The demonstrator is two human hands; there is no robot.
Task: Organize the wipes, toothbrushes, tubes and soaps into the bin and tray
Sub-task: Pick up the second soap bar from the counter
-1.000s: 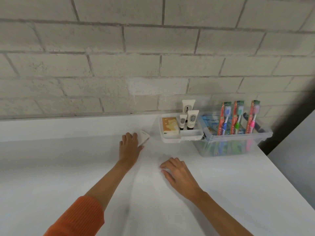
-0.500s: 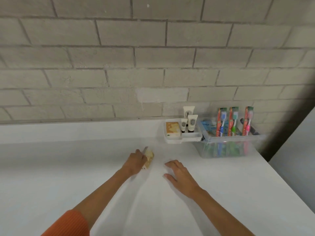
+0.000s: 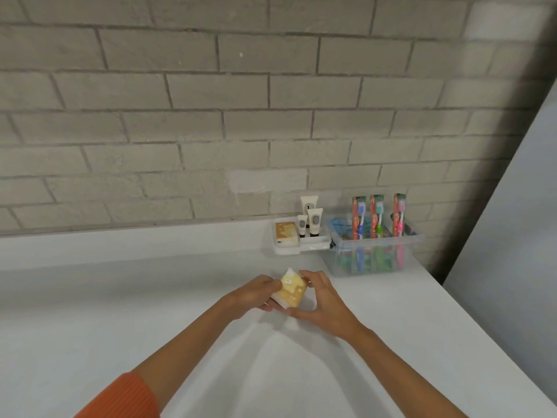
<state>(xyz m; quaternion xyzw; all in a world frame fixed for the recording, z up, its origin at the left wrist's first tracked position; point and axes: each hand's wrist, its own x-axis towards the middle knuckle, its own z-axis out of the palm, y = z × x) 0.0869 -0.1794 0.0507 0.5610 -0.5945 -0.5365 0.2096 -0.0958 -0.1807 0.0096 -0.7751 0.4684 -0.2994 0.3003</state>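
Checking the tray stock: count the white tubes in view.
3, all upright in the white tray by the wall: a tall tube behind, a medium tube right, a small tube left. None seem hidden.

A yellow-wrapped soap (image 3: 290, 289) sits tilted at frame centre. Upper right, the white tray (image 3: 286, 249) holds another soap (image 3: 285, 233) and three upright tubes (image 3: 310, 217); the clear bin (image 3: 375, 251) holds three packaged toothbrushes (image 3: 378, 217).

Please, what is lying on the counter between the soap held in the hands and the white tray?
Nothing: in the head view, the white counter is bare between the held soap and the tray.
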